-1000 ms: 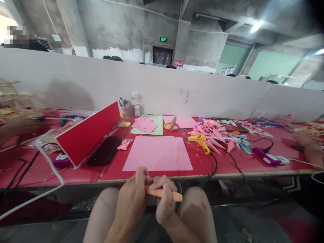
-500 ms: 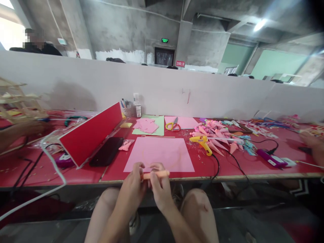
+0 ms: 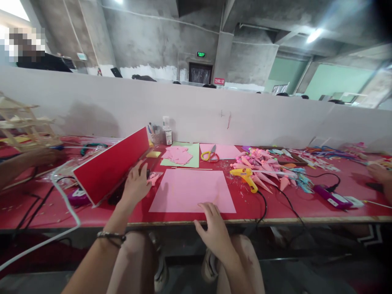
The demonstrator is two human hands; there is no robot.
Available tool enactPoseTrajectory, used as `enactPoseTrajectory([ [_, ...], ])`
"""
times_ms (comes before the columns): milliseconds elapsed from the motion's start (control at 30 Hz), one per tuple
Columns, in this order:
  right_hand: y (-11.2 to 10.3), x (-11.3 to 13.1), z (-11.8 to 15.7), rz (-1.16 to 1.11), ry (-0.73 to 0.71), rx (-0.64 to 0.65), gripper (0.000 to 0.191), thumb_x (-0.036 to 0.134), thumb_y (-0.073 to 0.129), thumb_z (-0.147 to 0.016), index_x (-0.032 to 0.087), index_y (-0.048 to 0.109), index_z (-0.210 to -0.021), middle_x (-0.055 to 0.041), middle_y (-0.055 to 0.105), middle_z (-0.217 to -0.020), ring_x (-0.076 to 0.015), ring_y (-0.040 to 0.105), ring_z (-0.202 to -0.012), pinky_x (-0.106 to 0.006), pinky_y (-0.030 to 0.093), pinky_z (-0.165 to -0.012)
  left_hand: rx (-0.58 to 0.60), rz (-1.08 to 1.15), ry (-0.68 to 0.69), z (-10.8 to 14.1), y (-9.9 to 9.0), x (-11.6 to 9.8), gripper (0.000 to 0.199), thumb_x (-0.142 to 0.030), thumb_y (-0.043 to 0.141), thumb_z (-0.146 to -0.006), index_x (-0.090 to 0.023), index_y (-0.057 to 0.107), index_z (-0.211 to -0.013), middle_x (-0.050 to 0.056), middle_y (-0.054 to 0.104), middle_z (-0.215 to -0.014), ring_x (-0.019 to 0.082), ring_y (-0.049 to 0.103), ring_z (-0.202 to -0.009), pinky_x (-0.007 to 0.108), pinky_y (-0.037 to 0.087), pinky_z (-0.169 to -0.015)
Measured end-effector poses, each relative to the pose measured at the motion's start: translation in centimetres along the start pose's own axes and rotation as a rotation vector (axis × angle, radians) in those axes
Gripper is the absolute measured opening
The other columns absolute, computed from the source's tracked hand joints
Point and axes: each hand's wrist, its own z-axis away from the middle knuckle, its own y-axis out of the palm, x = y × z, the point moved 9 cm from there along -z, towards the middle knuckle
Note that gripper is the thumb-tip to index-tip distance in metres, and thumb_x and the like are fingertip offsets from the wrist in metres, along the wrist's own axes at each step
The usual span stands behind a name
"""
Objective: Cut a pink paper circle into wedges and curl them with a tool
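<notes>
A pink paper sheet (image 3: 190,188) lies flat on the red table in front of me. My right hand (image 3: 212,224) is at the sheet's near edge, fingers stretched and thumb apart, holding nothing that I can see. My left hand (image 3: 137,183) reaches over a black phone-like slab (image 3: 115,196) beside an upright red board (image 3: 113,163). Its fingers are spread and slightly bent, and it covers much of the slab. Just right of those fingers is a small clear bag with pink pieces (image 3: 155,178).
Behind the sheet lie pink paper cutouts (image 3: 177,155) and yellow-and-red-handled scissors (image 3: 210,155). On the right are a yellow glue gun (image 3: 245,177) with a black cord and a heap of pink cones (image 3: 260,163). Other people's hands work at both sides.
Both hands were together on a peach-coloured, tube-like stick, which no longer shows. My left hand has moved forward and left to the dark slab; my right hand has moved right.
</notes>
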Motion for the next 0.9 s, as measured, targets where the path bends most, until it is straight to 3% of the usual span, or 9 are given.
enactPoseTrajectory([
  [133,1.1,0.5,0.6,0.206,-0.085,0.09,0.053,0.022,0.059,-0.072,0.02,0.045,-0.123,-0.0104,0.049,-0.122,-0.0273,0.041,-0.115,-0.046,0.034,-0.096,0.086,0.017,0.077,3.8,2.2,-2.3,0.045,-0.028,0.05,-0.074,-0.012,0.046,-0.116,0.014,0.049,-0.116,0.031,0.042,-0.113,0.045,0.033,-0.094],
  [300,0.5,-0.1,0.6,0.286,-0.048,0.078,0.028,0.01,0.056,-0.075,0.021,0.06,-0.1,-0.0046,0.062,-0.095,-0.0218,0.054,-0.09,-0.038,0.042,-0.08,0.136,0.106,0.038,8.2,1.4,-3.7,0.033,-0.034,0.043,-0.079,-0.019,0.053,-0.106,0.009,0.056,-0.107,0.025,0.049,-0.103,0.043,0.039,-0.089],
  [367,-0.2,0.1,0.3,0.27,-0.079,0.047,0.02,0.009,0.053,-0.078,0.021,0.063,-0.091,-0.0034,0.062,-0.085,-0.0196,0.055,-0.083,-0.034,0.043,-0.076,0.197,0.302,-0.066,9.4,0.8,-3.5,0.031,-0.039,0.043,-0.079,-0.02,0.054,-0.101,0.008,0.059,-0.104,0.022,0.052,-0.099,0.037,0.042,-0.085],
  [433,-1.3,0.1,0.0,0.228,-0.095,-0.018,0.02,0.009,0.048,-0.081,0.021,0.063,-0.086,-0.0034,0.061,-0.081,-0.0183,0.055,-0.08,-0.032,0.044,-0.073,0.286,0.504,-0.209,10.7,0.7,-2.9,0.031,-0.044,0.042,-0.08,-0.02,0.055,-0.095,0.005,0.063,-0.093,0.018,0.057,-0.085,0.03,0.046,-0.074],
  [500,-2.5,0.1,-0.1,0.183,-0.095,-0.106,0.023,0.009,0.044,-0.083,0.02,0.063,-0.089,-0.0048,0.06,-0.083,-0.0184,0.055,-0.08,-0.031,0.044,-0.07,0.45,0.648,-0.291,12.4,1.6,-2.7,0.035,-0.049,0.041,-0.079,-0.019,0.057,-0.079,0.001,0.061,-0.062,0.015,0.056,-0.062,0.027,0.046,-0.063],
  [567,-3.4,0.5,0.0,0.148,-0.102,-0.184,0.026,0.007,0.041,-0.083,0.02,0.062,-0.091,-0.006,0.059,-0.085,-0.0185,0.054,-0.081,-0.032,0.045,-0.07,0.643,0.828,-0.362,14.6,3.1,-2.9,0.043,-0.055,0.037,-0.079,-0.018,0.058,-0.08,0.0,0.056,-0.047,0.014,0.053,-0.05,0.026,0.044,-0.055],
  [633,-3.7,1.3,0.4,0.135,-0.119,-0.213,0.028,0.006,0.041,-0.083,0.021,0.062,-0.093,-0.0064,0.059,-0.087,-0.0187,0.053,-0.082,-0.032,0.045,-0.07,0.826,1.086,-0.427,17.0,4.7,-3.9,0.057,-0.065,0.037,-0.073,-0.019,0.055,-0.101,0.007,0.067,-0.072,0.017,0.058,-0.055,0.027,0.044,-0.049],
  [733,-2.6,3.0,1.0,0.162,-0.164,-0.164,0.029,0.005,0.042,-0.081,0.021,0.062,-0.094,-0.0067,0.059,-0.086,-0.0196,0.053,-0.081,-0.033,0.045,-0.07,0.775,1.322,-0.564,18.4,5.8,-4.8,0.077,-0.072,0.052,-0.056,-0.027,0.044,-0.119,0.013,0.057,-0.116,0.025,0.061,-0.084,0.032,0.048,-0.057],
  [900,0.3,6.0,2.3,0.206,-0.307,-0.048,0.024,0.011,0.043,-0.082,0.022,0.063,-0.09,-0.0058,0.062,-0.082,-0.0215,0.056,-0.072,-0.034,0.047,-0.061,0.662,1.353,-0.8,19.4,8.2,-7.5,0.076,-0.064,0.066,-0.047,-0.021,0.052,-0.108,0.015,0.056,-0.116,0.032,0.056,-0.098,0.04,0.051,-0.065],
])
